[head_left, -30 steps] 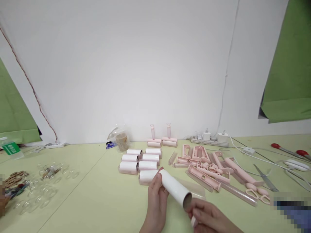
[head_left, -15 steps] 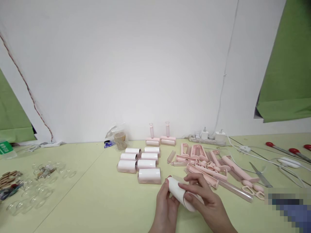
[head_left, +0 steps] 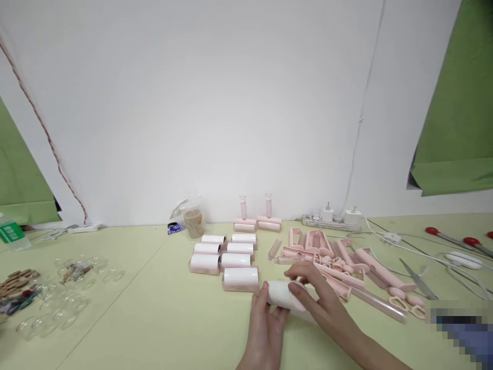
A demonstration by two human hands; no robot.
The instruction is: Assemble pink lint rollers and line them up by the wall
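The person's left grip [head_left: 266,324] cradles a white roll [head_left: 279,294] over the tabletop [head_left: 162,318], the right grip [head_left: 319,294] touching its right end. I see seven more rolls [head_left: 241,276] to the left, pink plastic parts [head_left: 381,269] strewn right, two pink rollers [head_left: 245,223] far back by the wall [head_left: 246,103].

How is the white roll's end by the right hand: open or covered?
Covered, apparently: a pale pink disc hides that end of the white roll, beside the right hand; how firmly, I cannot tell.
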